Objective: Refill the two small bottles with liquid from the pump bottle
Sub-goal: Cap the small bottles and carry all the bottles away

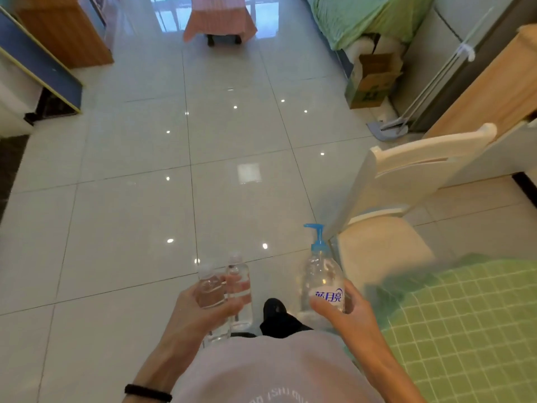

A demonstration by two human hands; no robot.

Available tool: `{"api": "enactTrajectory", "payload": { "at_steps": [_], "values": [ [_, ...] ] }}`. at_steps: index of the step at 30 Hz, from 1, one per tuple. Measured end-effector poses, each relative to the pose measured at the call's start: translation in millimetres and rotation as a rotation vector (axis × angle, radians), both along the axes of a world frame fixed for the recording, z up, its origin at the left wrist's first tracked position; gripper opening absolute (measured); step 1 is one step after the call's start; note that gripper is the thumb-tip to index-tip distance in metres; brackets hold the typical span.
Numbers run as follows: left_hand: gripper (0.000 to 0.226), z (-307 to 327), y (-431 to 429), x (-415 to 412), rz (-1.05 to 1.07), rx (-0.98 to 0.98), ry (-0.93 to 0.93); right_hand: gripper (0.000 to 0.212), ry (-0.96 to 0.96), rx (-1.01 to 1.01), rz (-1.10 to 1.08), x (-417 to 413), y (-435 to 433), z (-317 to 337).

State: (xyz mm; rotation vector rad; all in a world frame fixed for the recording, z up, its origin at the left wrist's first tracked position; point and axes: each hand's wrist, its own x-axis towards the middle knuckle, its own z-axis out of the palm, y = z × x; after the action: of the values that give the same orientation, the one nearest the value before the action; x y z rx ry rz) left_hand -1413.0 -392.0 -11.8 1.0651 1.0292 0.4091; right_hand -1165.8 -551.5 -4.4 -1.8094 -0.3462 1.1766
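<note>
My left hand (203, 309) grips two small clear bottles side by side, both upright with clear caps: one small bottle (208, 289) on the left and a second small bottle (239, 277) on the right. My right hand (343, 312) holds a clear pump bottle (319, 277) with a blue pump head and blue lettering, also upright. Both hands are held in front of my body above the tiled floor, about a hand's width apart.
A white folding chair (392, 199) stands at the right, beside a table with a green checked cloth (465, 330). Glossy floor tiles (174, 170) stretch ahead. A wooden cabinet (66, 33) is at far left, a cardboard box (372, 82) and mop (389, 129) at far right.
</note>
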Motion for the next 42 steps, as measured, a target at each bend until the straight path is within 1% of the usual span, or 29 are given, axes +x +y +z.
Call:
{"api": "enactTrajectory", "payload": {
  "at_steps": [2,4,8,10,13,17,20,26,30,34,36,38,40,42],
  "values": [
    [0.058,1,28,13,0.025,0.0,0.011,0.036,-0.013,-0.026,0.02,19,27,0],
    [0.059,4,52,22,0.077,-0.011,0.026,0.034,-0.007,-0.023,0.033,36,53,3],
    [0.061,10,101,46,0.102,0.01,0.065,0.05,0.011,0.006,0.032,61,104,9],
    [0.061,8,130,60,0.092,-0.001,0.059,0.051,0.025,0.007,0.024,73,131,11],
    [0.06,5,179,84,0.044,-0.014,0.036,0.053,0.023,0.014,0.005,89,171,10],
    [0.053,1,254,120,-0.073,0.019,0.049,0.066,0.022,0.03,-0.051,109,231,1],
    [0.051,7,311,151,-0.16,0.028,0.06,0.074,0.026,0.034,-0.143,121,273,4],
    [0.045,30,411,228,-0.37,0.015,0.079,0.062,-0.019,0.037,-0.304,152,344,12],
    [0.049,40,456,284,-0.474,-0.009,0.078,0.053,0.001,0.017,-0.447,177,372,21],
    [0.048,40,484,345,-0.567,-0.018,0.098,0.047,0.018,0.018,-0.577,210,390,24],
    [0.046,36,492,379,-0.643,0.004,0.116,0.048,0.029,0.022,-0.618,231,396,20],
    [0.042,36,499,415,-0.71,0.003,0.102,0.05,0.029,0.027,-0.663,258,405,20],
    [0.038,36,505,454,-0.765,0.011,0.095,0.048,0.015,0.034,-0.689,288,412,18],
    [0.04,38,510,494,-0.811,0.024,0.092,0.044,0.013,0.053,-0.709,319,418,17]
  ]
}}
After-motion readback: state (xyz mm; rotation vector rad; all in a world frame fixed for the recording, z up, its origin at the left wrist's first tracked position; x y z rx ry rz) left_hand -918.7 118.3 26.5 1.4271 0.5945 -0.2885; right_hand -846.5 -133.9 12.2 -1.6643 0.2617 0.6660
